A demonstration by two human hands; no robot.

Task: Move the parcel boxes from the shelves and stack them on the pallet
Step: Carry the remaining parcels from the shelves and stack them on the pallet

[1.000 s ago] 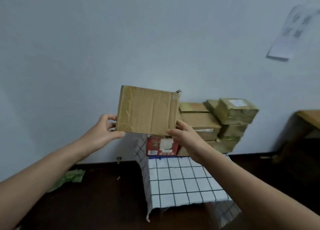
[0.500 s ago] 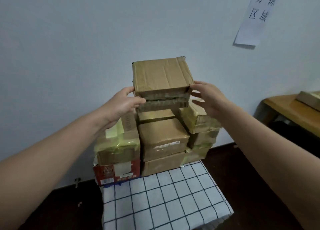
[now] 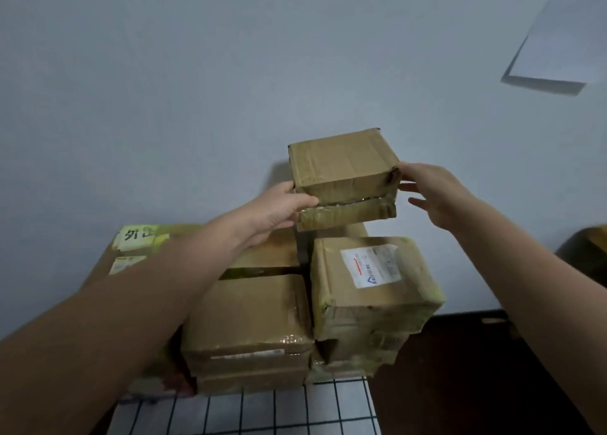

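A small brown cardboard parcel box [image 3: 341,168] sits at the top rear of a stack of parcel boxes against the wall. My left hand [image 3: 279,209] grips its left front corner, thumb across the front face. My right hand [image 3: 430,191] is at its right side; fingertips touch the box's right edge while the other fingers spread apart. Below stand a box with a white shipping label [image 3: 371,283], a plain brown box [image 3: 253,316] and a box with yellow tape [image 3: 141,241]. The stack rests on a white grid-patterned cloth [image 3: 262,411] covering the pallet.
The grey wall rises right behind the stack, with a white paper sheet [image 3: 561,37] stuck at upper right. Dark floor lies to the right of the stack. A brown table edge [image 3: 596,237] shows at the far right.
I have come closer to the stack. The parcel box, held up in the air one second ago, now sits on top of the stack, and my right hand's fingers are loosening from its side.
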